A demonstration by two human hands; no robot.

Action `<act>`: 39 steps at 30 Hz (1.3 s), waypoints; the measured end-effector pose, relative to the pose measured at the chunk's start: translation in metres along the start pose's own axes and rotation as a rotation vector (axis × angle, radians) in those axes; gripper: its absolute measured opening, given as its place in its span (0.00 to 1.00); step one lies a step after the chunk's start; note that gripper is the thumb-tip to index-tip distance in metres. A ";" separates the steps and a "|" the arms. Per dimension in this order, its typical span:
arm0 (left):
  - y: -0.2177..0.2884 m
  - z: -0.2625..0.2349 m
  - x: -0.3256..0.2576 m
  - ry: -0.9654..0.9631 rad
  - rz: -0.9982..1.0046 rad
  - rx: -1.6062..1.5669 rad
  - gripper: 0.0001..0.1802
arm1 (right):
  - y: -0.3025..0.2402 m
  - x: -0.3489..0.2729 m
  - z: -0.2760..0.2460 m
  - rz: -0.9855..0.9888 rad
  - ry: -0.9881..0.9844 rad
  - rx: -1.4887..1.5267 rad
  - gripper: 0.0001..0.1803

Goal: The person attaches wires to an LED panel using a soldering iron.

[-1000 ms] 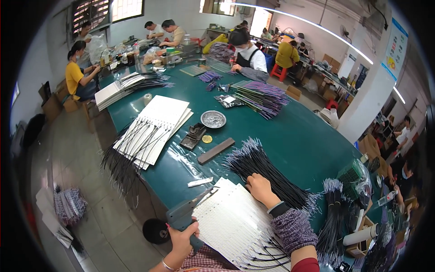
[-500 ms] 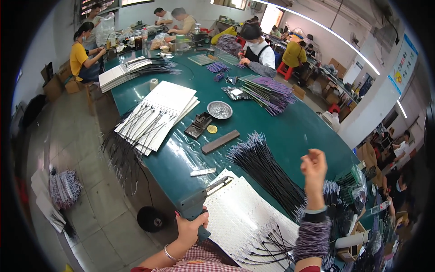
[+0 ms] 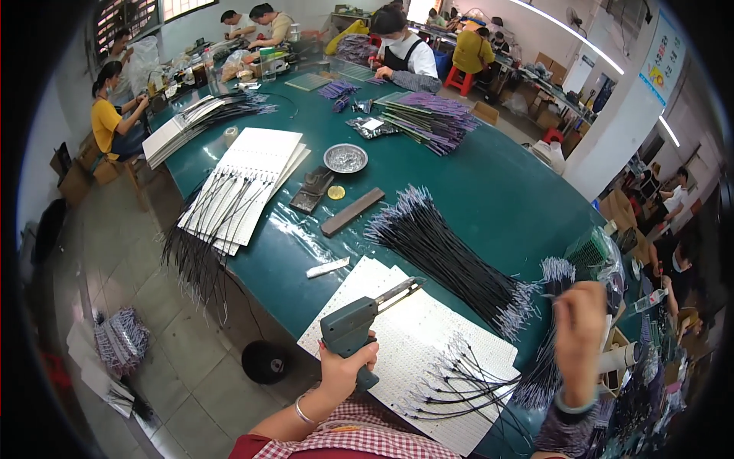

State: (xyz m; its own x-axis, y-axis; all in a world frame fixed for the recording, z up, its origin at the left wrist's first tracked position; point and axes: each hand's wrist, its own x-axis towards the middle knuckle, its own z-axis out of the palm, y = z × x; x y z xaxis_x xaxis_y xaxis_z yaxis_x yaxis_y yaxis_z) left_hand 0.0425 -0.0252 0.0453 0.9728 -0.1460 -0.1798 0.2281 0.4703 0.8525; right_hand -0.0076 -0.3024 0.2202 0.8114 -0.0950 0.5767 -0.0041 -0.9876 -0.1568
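Note:
My left hand (image 3: 345, 367), with a bangle at the wrist, is wrapped round the handle of a grey pistol-grip tool (image 3: 350, 325). The tool's long metal nose reaches over a white perforated board (image 3: 382, 394) at the table's front edge. Black cords (image 3: 466, 390) with pale tips fan out over the board's lower right. My right hand (image 3: 579, 329) is raised to the right of the board, its fingers pinched together. What they hold, if anything, is too small to make out. Nearby lies a big bundle of black cords (image 3: 451, 256) with pale lilac ends.
Left of the board lie a white-handled blade (image 3: 327, 268), a dark bar (image 3: 352, 212), a metal dish (image 3: 345, 158) and stacked white boards (image 3: 248, 180) with hanging cords. Purple bundles (image 3: 432, 118) lie farther back. A black bin (image 3: 264, 362) stands on the floor. Co-workers (image 3: 118, 122) sit round the table.
My right hand has come down and to the right, nearer me. The tool in my left hand has shifted right and up over the board. The whole view has turned a little.

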 end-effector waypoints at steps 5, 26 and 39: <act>0.010 0.004 -0.006 0.016 -0.025 0.089 0.12 | 0.041 -0.071 0.132 0.179 -0.262 0.510 0.06; -0.008 0.030 -0.002 -0.097 -0.193 0.349 0.14 | 0.032 -0.103 0.182 0.464 -0.196 0.476 0.04; -0.026 0.044 0.006 -0.196 -0.194 0.562 0.08 | 0.039 -0.108 0.189 0.514 -0.195 0.465 0.04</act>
State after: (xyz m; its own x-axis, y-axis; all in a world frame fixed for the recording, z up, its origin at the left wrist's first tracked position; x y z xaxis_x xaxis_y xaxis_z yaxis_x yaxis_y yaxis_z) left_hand 0.0405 -0.0766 0.0433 0.8782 -0.3649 -0.3090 0.2921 -0.1023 0.9509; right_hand 0.0150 -0.3074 -0.0004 0.8634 -0.4669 0.1911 -0.1999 -0.6644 -0.7201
